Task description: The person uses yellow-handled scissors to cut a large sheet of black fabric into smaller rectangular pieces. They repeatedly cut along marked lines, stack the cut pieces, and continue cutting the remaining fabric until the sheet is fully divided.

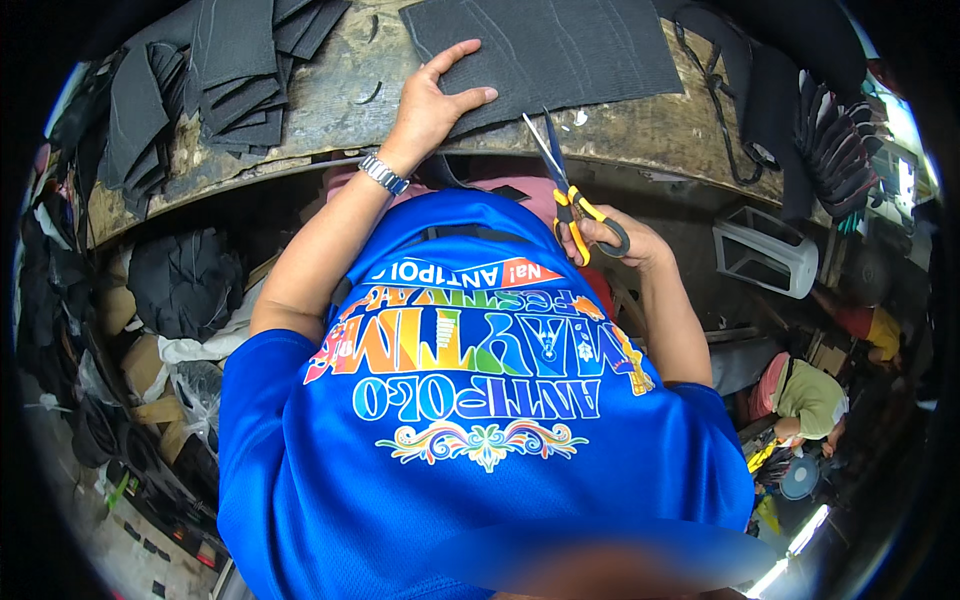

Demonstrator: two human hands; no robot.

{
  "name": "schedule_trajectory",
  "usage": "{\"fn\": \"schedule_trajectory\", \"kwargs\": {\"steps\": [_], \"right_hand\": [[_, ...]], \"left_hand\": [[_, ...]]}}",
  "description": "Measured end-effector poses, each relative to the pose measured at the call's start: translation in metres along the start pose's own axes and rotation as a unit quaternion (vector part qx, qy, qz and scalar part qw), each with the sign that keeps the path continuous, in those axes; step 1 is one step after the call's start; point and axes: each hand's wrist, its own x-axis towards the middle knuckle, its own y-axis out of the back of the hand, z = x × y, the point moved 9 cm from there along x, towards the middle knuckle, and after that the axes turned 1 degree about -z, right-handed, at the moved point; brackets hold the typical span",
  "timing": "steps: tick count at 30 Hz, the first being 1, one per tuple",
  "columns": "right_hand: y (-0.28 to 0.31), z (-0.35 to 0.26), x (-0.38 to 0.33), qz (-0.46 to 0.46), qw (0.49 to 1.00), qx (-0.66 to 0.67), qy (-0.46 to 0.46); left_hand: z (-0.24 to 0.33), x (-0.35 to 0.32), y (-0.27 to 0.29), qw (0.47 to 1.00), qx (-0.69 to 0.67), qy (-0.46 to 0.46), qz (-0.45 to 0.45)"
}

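Note:
A dark grey ribbed sheet [560, 55] with pale marked lines lies on the worn wooden table [330, 120]. My left hand [435, 100] rests on the sheet's left part, its thumb and fingers spread apart. In my right hand [625, 240] is a pair of scissors [565, 190] with yellow and black handles. Their blades stand slightly parted and point up toward the sheet's near edge, with the tips close to it. Stacks of cut dark pieces [235, 60] lie on the table at the left.
Dark curved pieces [840, 150] are bunched at the table's right end, beside a black cord [722, 110]. A white plastic stool [765, 250] lies at the right. A black bundle [187, 283] sits below the table on the left. Another person [805, 400] is at the lower right.

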Motion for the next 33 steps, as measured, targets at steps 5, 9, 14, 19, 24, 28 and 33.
{"fn": "schedule_trajectory", "kwargs": {"steps": [5, 9, 14, 19, 24, 28, 33], "right_hand": [[0.007, 0.008, 0.004, -0.007, 0.997, -0.063, -0.048], [0.005, 0.008, 0.006, -0.008, 0.997, -0.059, -0.041], [0.011, -0.006, 0.021, 0.047, 0.996, -0.076, 0.003], [0.008, -0.01, 0.028, 0.081, 0.996, -0.032, 0.015], [0.005, -0.005, 0.025, 0.097, 0.995, 0.004, -0.002], [0.007, -0.009, 0.026, 0.114, 0.993, -0.001, -0.01], [0.003, -0.025, 0.036, 0.103, 0.994, 0.042, 0.02]], "left_hand": [[0.002, -0.006, 0.006, 1.0, -0.015, -0.013, 0.015], [-0.002, -0.007, 0.007, 1.0, -0.003, 0.0, 0.002], [-0.002, -0.014, -0.001, 0.998, 0.058, -0.038, -0.001], [-0.007, -0.017, -0.002, 0.998, 0.056, -0.04, -0.003], [-0.006, -0.018, 0.0, 0.996, 0.072, -0.042, -0.011], [0.004, -0.022, -0.005, 0.998, 0.027, -0.048, -0.021], [0.005, -0.027, -0.015, 0.997, 0.042, -0.017, -0.064]]}}
